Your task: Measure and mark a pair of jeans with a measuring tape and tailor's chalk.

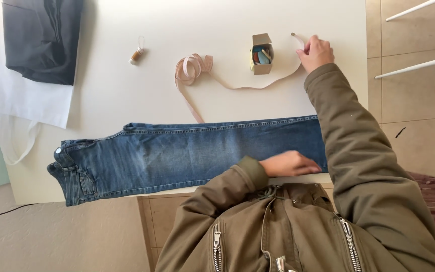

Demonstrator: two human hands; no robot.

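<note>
Folded blue jeans (177,153) lie lengthwise along the near edge of a white table (127,90), waistband to the left. My left hand (290,164) rests flat on the leg end of the jeans, fingers together. My right hand (316,52) reaches to the far side and pinches the end of a pale pink measuring tape (193,69), whose loose coil lies behind the jeans. A small open cardboard box (262,54) with coloured chalk pieces stands just left of my right hand.
A spool of brown thread (136,55) lies on the table to the left of the tape. Dark folded cloth (41,38) sits on a white tote bag (23,100) at the far left. Tiled floor (414,116) is to the right.
</note>
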